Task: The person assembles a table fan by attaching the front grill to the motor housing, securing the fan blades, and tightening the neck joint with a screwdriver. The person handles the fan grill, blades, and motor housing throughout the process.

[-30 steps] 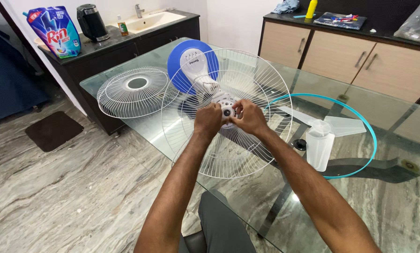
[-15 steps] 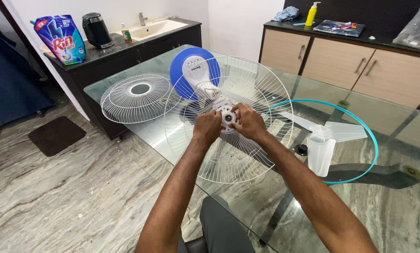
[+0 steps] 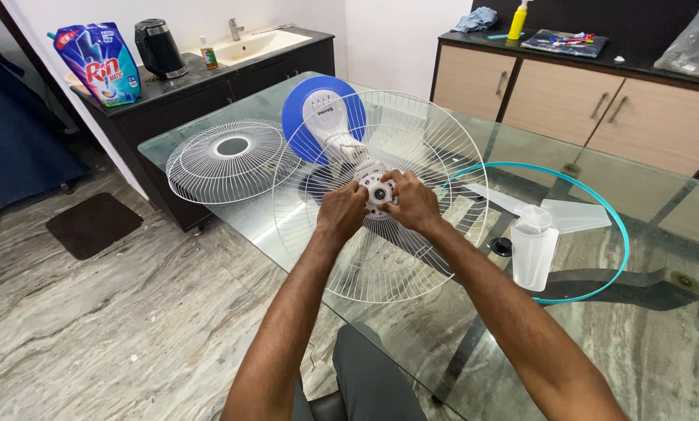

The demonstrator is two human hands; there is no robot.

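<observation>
1. Nearest, the left hand [image 3: 341, 210] and right hand [image 3: 413, 203] meet at the centre of the round white wire rear fan guard [image 3: 380, 257]. Each grip is closed, fingers curled around the small white plastic hub nut [image 3: 380, 190] on the motor face; what the fingertips pinch exactly is partly hidden.
2. Judging by its thin wires, the guard is light and springy, and it would bend if squeezed mid-span. The rigid hub ring, where the hands sit, looks the safest hold; the outer rim would do for lifting.
3. The guard stands tilted, its open face towards the person. The fan's long axis runs away from the person, from hub to the round blue-and-white base [image 3: 323, 117], lying on the glass worktop [image 3: 661, 327].
4. Just right, a translucent three-blade propeller [image 3: 538, 234] rests inside a teal ring [image 3: 610, 210].
5. Farther left, a second white wire front guard [image 3: 228, 160] lies flat, apart from the hands.
</observation>
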